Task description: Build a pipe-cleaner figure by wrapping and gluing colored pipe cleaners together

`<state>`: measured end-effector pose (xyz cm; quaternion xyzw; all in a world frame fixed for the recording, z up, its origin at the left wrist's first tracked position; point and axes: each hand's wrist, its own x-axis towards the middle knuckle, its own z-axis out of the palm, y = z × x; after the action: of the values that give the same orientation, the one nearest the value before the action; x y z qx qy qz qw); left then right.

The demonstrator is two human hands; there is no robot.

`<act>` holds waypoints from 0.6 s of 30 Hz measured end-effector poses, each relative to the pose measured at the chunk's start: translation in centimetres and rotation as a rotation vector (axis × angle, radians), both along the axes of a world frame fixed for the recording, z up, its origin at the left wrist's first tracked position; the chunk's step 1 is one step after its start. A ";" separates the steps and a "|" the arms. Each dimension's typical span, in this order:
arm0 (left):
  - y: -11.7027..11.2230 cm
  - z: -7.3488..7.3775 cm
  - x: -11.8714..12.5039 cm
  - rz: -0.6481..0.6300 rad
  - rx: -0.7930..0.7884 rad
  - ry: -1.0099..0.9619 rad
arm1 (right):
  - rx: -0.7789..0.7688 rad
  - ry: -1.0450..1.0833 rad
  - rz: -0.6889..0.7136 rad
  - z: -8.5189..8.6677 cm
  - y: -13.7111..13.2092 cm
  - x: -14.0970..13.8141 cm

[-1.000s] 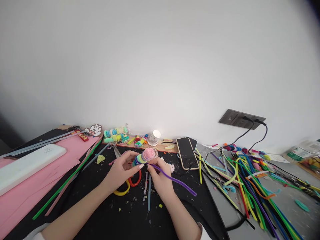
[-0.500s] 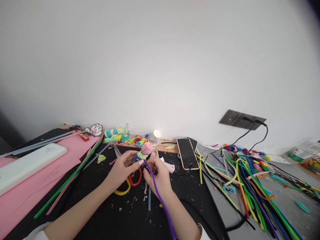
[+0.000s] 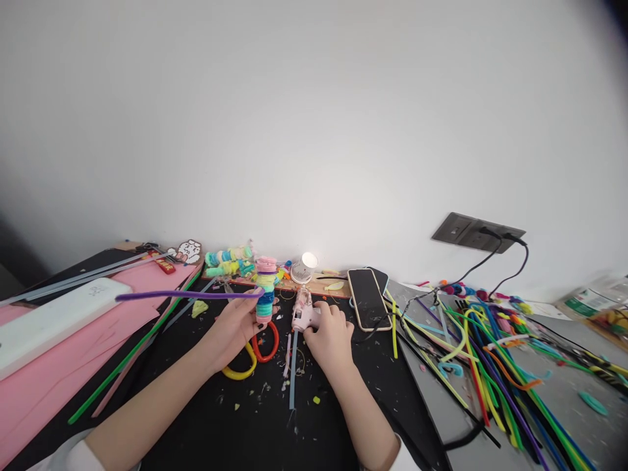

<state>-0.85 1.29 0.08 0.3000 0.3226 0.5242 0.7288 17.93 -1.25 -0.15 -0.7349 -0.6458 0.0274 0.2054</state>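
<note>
Upright in my left hand [image 3: 234, 335] is a roll wrapped in pipe cleaners [image 3: 265, 294], with pink, purple, yellow, blue and green bands. A loose purple pipe cleaner [image 3: 186, 296] sticks out from it far to the left. My right hand [image 3: 331, 337] is closed around the handle of a pink glue gun [image 3: 303, 312], whose nozzle points away from me. From the gun's back end a pale glue stick [image 3: 293, 379] runs toward me. Scissors with a red and a yellow handle [image 3: 266, 353] lie beneath my left hand, their blades mostly hidden.
A white cup [image 3: 305, 268] stands by the wall, with a phone [image 3: 369, 299] to its right. Several pipe cleaners [image 3: 495, 379] spread over the grey surface at right. At left are pink sheets [image 3: 98, 343] and a long white device [image 3: 59, 320]. Wrapped rolls [image 3: 228, 261] lie behind.
My right hand has let go of the purple pipe cleaner and taken hold of the glue gun. My left hand has turned the wrapped roll upright, and the purple strand now points left.
</note>
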 end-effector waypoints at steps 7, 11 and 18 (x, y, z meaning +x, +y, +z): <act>0.3 -0.5 -0.3 0.012 -0.025 -0.015 | 0.214 0.453 0.223 0.9 0.0 0.1; 0.3 -0.6 -0.2 0.033 -0.030 -0.013 | 0.269 0.678 0.405 0.9 -0.2 -0.2; 0.2 -0.7 -0.2 0.035 0.024 -0.022 | 0.244 0.689 0.478 -0.1 -0.2 -0.1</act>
<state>-1.05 1.47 -0.66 0.2972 0.3134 0.5442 0.7192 17.80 -1.41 -0.29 -0.4831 -0.6901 0.2410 0.4819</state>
